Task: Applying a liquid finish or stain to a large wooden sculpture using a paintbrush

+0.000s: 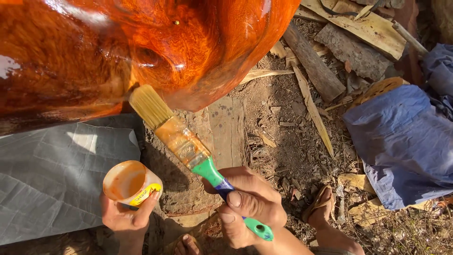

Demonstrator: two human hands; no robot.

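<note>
Right hand [250,205] is wrapped tight round the green and blue handle of a wide paintbrush [181,141], thumb pressed along the top, and the pale bristles [148,106] touch the underside of a big glossy orange-brown carved wood piece [141,47] up ahead of it. Left hand [123,215] cups a small open tub [132,183] of orange varnish from below, fingers closed on its side. That tub looks light, thin-walled and likely slick with drips, so a grip low around the body seems safest; the brush is stiff in the handle, soft at the tip. Beyond the left hand lies grey sheeting [52,174]; past the right hand, wood scraps [316,66], blue cloth [401,137] and a sandalled foot [325,208] on the dirt
</note>
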